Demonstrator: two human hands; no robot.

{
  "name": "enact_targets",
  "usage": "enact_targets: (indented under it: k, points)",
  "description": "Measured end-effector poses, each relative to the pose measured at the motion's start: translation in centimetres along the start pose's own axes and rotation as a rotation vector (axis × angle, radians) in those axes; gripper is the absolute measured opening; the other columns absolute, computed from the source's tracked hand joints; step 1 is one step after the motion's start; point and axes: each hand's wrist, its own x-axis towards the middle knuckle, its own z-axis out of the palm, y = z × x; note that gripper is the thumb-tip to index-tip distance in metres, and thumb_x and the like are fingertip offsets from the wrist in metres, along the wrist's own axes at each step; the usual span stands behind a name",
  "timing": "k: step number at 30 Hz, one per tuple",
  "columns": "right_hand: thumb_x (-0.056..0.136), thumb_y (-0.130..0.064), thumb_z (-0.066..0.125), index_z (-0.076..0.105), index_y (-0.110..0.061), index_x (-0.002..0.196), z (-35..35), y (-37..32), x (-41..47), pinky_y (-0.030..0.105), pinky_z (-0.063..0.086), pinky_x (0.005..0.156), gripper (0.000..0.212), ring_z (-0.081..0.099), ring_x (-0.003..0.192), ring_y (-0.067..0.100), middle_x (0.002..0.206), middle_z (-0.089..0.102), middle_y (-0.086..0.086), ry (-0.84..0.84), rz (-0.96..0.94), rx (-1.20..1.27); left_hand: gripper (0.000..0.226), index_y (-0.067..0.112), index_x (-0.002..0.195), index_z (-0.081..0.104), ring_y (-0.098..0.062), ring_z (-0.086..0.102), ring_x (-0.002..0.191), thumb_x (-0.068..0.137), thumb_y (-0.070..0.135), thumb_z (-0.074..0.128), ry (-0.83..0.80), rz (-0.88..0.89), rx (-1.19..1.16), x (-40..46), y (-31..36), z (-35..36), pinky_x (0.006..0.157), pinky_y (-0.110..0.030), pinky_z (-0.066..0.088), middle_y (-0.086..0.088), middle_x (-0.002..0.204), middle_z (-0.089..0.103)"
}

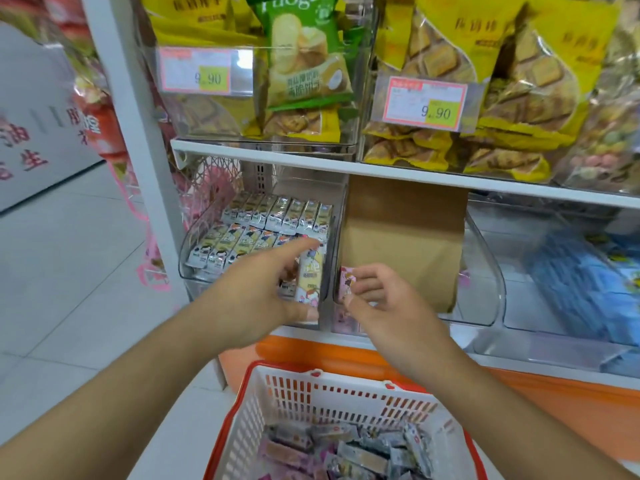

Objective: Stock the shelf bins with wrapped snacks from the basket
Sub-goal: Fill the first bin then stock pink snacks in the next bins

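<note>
A white basket (284, 403) with a red rim sits low in front of me, holding several wrapped snacks (346, 448). My left hand (256, 289) reaches into a clear shelf bin (188, 251) lined with rows of white-and-yellow snack bars, and its thumb and fingers grip one yellow-white snack bar (311, 275) standing upright at the bin's front right. My right hand (377, 299) is at the neighbouring clear bin (485, 282), fingers curled and pinching a pink wrapped snack (346, 278) at the bin's front left corner.
A brown cardboard box (405, 244) stands in the middle bin behind my right hand. Blue packs (581, 285) fill the bin on the right. Yellow and green biscuit bags (301, 64) crowd the upper shelf (381, 168). An orange base panel (519, 393) runs below.
</note>
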Motion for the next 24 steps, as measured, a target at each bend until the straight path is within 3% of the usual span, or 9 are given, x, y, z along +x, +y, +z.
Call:
enact_targets:
  k: [3,7,10,16,20,24]
  points:
    - [0.1,-0.029,0.065,0.054,-0.037,0.113,-0.9,1.2,0.1,0.008,0.04,0.082,0.019,0.054,0.106,-0.001,0.113,0.057,-0.02,0.091,-0.065,-0.23,0.098,0.05,0.156,0.032,-0.023,0.04,0.14,0.076,0.049,0.088,0.015,-0.018,0.13,2.9,-1.2,-1.1,0.113,-0.038,0.038,0.003,0.148,0.043]
    - [0.098,-0.027,0.063,0.058,-0.031,0.112,-0.7,2.7,0.3,0.025,0.04,0.089,0.016,0.05,0.112,0.009,0.113,0.058,-0.017,0.073,-0.036,-0.357,0.095,0.048,0.156,0.033,-0.029,0.021,0.146,0.076,0.06,0.083,-0.032,-0.048,0.292,5.8,-2.6,-1.0,0.12,-0.052,0.022,0.003,0.158,0.026]
    - [0.097,-0.024,0.061,0.06,-0.032,0.107,-0.5,3.1,0.4,0.026,0.04,0.08,0.012,0.055,0.103,0.01,0.11,0.059,-0.016,0.018,-0.017,-0.373,0.09,0.05,0.158,0.03,-0.029,0.013,0.148,0.081,0.065,0.075,-0.098,-0.082,0.37,6.3,-3.6,-0.5,0.12,-0.055,0.014,0.008,0.164,0.014]
    - [0.097,-0.023,0.059,0.059,-0.033,0.102,-0.5,3.0,0.4,0.023,0.036,0.067,0.011,0.054,0.087,0.012,0.107,0.058,-0.015,-0.017,-0.02,-0.344,0.07,0.049,0.156,0.034,-0.029,0.009,0.15,0.093,0.066,0.059,-0.087,-0.045,0.476,6.4,-4.0,0.1,0.121,-0.057,0.013,0.01,0.167,0.011]
    - [0.098,-0.026,0.061,0.059,-0.033,0.114,-0.6,3.0,0.2,0.027,0.044,0.088,0.018,0.053,0.108,0.008,0.116,0.058,-0.017,-0.002,-0.023,-0.368,0.063,0.051,0.154,0.037,-0.029,0.013,0.149,0.096,0.061,0.06,-0.057,-0.042,0.451,5.6,-3.9,0.2,0.12,-0.057,0.014,0.008,0.165,0.019]
    - [0.097,-0.025,0.062,0.057,-0.032,0.128,-1.1,3.3,-0.7,0.025,0.038,0.105,0.032,0.046,0.125,0.006,0.126,0.055,-0.017,0.043,-0.094,-0.403,0.053,0.043,0.148,0.051,-0.027,0.026,0.143,0.097,0.055,0.06,0.034,0.007,0.373,3.7,-3.4,0.4,0.118,-0.053,0.024,0.007,0.155,0.037]
